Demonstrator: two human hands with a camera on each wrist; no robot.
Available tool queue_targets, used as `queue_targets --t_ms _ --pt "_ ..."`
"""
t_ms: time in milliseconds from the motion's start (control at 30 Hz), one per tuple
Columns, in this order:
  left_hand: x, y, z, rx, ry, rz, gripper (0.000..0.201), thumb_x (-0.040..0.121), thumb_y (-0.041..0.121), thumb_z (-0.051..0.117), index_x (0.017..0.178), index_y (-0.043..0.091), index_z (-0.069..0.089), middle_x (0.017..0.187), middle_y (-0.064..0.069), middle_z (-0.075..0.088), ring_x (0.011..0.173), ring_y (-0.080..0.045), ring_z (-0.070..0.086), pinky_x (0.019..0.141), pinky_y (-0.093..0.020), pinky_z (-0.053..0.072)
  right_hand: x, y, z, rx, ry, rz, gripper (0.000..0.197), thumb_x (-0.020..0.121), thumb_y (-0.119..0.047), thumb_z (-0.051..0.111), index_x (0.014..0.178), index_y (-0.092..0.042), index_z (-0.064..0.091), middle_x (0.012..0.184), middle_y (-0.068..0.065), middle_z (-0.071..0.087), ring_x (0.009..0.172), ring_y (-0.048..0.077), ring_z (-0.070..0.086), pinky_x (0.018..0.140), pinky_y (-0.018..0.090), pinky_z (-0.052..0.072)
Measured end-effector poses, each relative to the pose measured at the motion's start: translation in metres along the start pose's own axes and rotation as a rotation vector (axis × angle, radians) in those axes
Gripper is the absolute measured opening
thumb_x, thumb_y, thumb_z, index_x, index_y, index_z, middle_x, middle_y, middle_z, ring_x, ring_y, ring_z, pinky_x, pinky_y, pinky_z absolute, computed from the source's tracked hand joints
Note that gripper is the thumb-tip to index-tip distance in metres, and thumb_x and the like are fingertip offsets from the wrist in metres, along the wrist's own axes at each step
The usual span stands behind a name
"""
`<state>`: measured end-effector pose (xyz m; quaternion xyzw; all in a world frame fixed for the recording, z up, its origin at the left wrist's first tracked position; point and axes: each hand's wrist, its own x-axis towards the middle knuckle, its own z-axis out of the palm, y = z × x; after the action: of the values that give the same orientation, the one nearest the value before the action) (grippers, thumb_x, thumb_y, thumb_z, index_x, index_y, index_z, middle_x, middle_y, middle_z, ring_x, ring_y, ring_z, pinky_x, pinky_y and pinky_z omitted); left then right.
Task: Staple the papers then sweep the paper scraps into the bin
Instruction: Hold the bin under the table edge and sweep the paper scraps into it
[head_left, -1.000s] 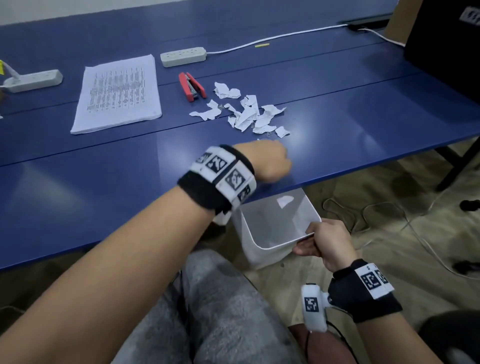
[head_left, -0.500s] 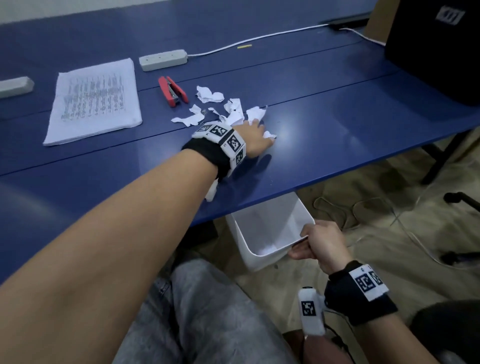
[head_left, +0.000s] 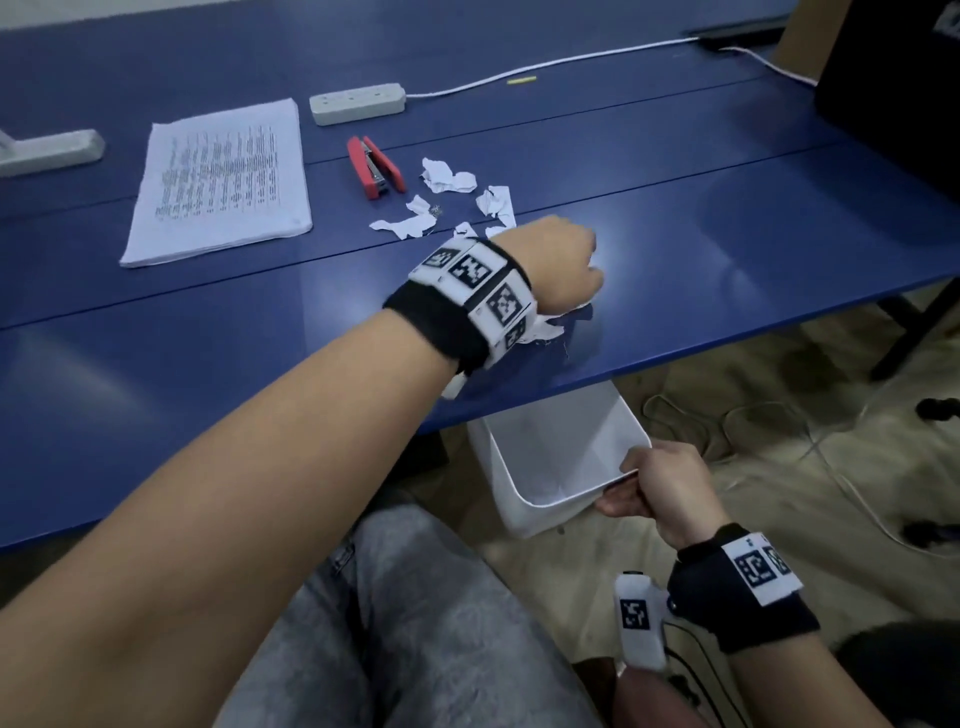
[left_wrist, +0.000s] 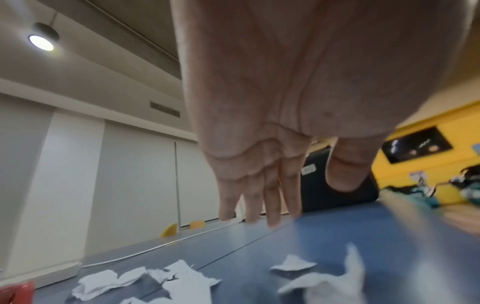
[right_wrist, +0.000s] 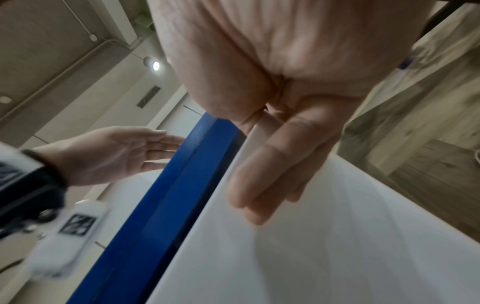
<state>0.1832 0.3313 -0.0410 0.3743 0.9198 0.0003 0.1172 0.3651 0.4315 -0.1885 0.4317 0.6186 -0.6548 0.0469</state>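
Observation:
My left hand (head_left: 563, 265) lies on the blue table (head_left: 727, 249) near its front edge, fingers (left_wrist: 270, 205) straight and together, edge down, with white paper scraps (head_left: 545, 327) bunched under and behind it. More scraps (head_left: 447, 176) lie farther back beside the red stapler (head_left: 375, 166). The stack of printed papers (head_left: 223, 179) rests at the left. My right hand (head_left: 660, 483) grips the rim of the white bin (head_left: 545, 499), held just below the table edge; in the right wrist view its fingers (right_wrist: 262, 185) curl over the bin wall (right_wrist: 337, 246).
Two white power strips (head_left: 358, 103) (head_left: 49, 150) and a white cable (head_left: 545, 67) lie at the table's back. A black object (head_left: 893, 93) stands at the far right. Cables and a table leg (head_left: 914, 332) are on the floor by the bin. My knee (head_left: 415, 623) is under the table.
My left hand reached out to the scrap pile and has now drawn back toward the table's front edge, dragging some scraps with it. The right hand keeps holding the bin.

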Motion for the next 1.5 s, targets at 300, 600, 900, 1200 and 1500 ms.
queue_targets --t_ms 300,600,900,1200,1500 --pt "0.047 0.010 0.024 -0.008 -0.197 -0.017 0.065 0.102 0.046 0.022 0.156 0.010 0.019 0.166 -0.010 0.005 0.153 -0.031 0.009 0.123 -0.043 0.015 0.003 -0.002 0.000 -0.016 0.032 0.012 0.016 0.081 0.009 0.043 0.085 0.010 0.059 0.062 0.033 0.059 0.039 0.038 0.061 0.040 0.034 0.054" --pt "-0.019 0.013 0.017 0.081 -0.271 0.069 0.058 0.106 0.036 0.010 0.155 0.006 0.021 0.163 -0.018 0.017 0.149 -0.032 0.022 0.120 -0.039 0.018 0.003 -0.007 0.001 -0.025 0.025 -0.005 0.015 0.082 0.010 0.041 0.084 0.008 0.056 0.055 0.033 0.059 0.038 0.038 0.062 0.041 0.039 0.058" --pt "-0.061 0.027 0.042 -0.113 -0.276 0.018 0.065 0.104 0.042 0.018 0.157 0.005 0.007 0.166 -0.012 -0.004 0.154 -0.026 0.000 0.124 -0.040 0.008 -0.009 -0.008 0.008 0.034 0.000 -0.016 0.016 0.079 0.012 0.042 0.080 0.011 0.058 0.052 0.030 0.060 0.038 0.036 0.062 0.046 0.040 0.058" --pt "-0.109 0.052 0.053 -0.196 -0.279 0.082 0.068 0.104 0.043 0.018 0.156 0.001 0.007 0.165 -0.014 -0.003 0.154 -0.025 -0.003 0.125 -0.042 0.004 -0.025 -0.006 0.006 0.048 -0.016 -0.020 0.017 0.081 0.014 0.042 0.074 0.009 0.056 0.063 0.032 0.057 0.034 0.033 0.060 0.038 0.036 0.055" --pt "-0.052 -0.022 0.018 -0.170 -0.124 -0.137 0.051 0.103 0.027 0.025 0.144 -0.002 0.035 0.161 -0.019 0.016 0.151 -0.032 0.013 0.120 -0.045 0.019 -0.025 0.002 0.011 0.004 -0.031 -0.009 0.014 0.082 0.011 0.042 0.085 0.012 0.056 0.073 0.038 0.058 0.040 0.038 0.064 0.046 0.040 0.058"
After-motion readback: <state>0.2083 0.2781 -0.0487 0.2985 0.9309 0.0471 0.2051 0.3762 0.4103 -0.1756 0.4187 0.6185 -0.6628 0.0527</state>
